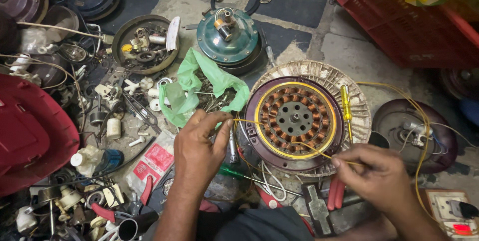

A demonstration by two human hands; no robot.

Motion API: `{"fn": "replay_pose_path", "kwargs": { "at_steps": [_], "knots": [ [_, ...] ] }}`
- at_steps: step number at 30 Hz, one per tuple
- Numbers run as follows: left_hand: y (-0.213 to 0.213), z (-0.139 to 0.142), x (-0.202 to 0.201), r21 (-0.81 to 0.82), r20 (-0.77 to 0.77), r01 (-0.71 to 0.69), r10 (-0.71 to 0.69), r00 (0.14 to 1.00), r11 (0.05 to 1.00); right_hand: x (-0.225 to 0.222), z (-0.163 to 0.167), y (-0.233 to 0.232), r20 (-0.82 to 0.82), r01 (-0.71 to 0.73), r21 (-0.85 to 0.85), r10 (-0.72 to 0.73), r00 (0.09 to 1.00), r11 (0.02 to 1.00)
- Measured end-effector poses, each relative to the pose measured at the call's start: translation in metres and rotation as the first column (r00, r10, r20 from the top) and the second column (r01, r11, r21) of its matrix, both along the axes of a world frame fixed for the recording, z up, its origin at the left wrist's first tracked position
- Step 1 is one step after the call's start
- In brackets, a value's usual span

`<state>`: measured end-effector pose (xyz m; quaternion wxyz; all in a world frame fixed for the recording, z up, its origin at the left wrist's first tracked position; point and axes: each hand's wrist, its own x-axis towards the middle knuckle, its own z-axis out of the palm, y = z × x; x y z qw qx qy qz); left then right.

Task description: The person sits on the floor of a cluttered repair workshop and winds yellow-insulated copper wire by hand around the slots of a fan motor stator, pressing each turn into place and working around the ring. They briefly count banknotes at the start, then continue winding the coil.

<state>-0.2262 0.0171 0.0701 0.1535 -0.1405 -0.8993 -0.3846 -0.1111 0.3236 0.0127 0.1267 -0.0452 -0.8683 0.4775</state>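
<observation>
The floor (349,46), tiled and stained, is carrying everything here, with a red plastic crate (399,16) sitting at the upper right and a red housing (30,136) lying at the left edge. In the middle a ceiling-fan motor (295,118) is lying face up, its ring of copper windings showing inside a dark maroon shell, all resting on a pale ribbed cover (359,96). Beyond it a teal motor housing (228,36) is standing, and a green plastic bag (199,84) of small metal parts is spilling open just beside the left hand (197,154). That hand is pinching one end of a thin yellow wire (299,144) between thumb and forefinger near the motor's rim; the right hand (381,176) is pinching the other end the same way, so the wire is running taut across the lower part of the windings. A yellow-handled screwdriver (346,104) is lying on the motor's right edge. The risk, as I judge it, is the wire snagging on the coils or kinking under the pull, scraping insulation, or slipping from either pinch into the clutter.
</observation>
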Motion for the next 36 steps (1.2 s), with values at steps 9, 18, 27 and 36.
{"fn": "replay_pose_path", "kwargs": {
  "at_steps": [9, 18, 27, 36],
  "knots": [
    [0.001, 0.008, 0.004, -0.027, -0.001, 0.005, -0.005, 1.0, 1.0, -0.004, 0.037, -0.013, -0.317, -0.198, 0.422, 0.349, 0.882, 0.885],
    [0.003, 0.01, 0.006, -0.024, -0.029, 0.011, -0.012, 1.0, 1.0, -0.001, 0.031, -0.037, -0.364, -0.125, 0.198, 0.191, 0.911, 0.972],
    [0.001, 0.009, 0.006, -0.023, -0.028, 0.011, -0.012, 1.0, 1.0, -0.004, 0.023, -0.046, -0.341, -0.074, 0.268, 0.167, 0.925, 0.961],
    [0.001, 0.008, 0.009, -0.015, -0.1, 0.074, -0.075, 0.992, 0.997, -0.004, 0.026, -0.047, -0.343, -0.08, 0.265, 0.171, 0.924, 0.961]
  ]
}}
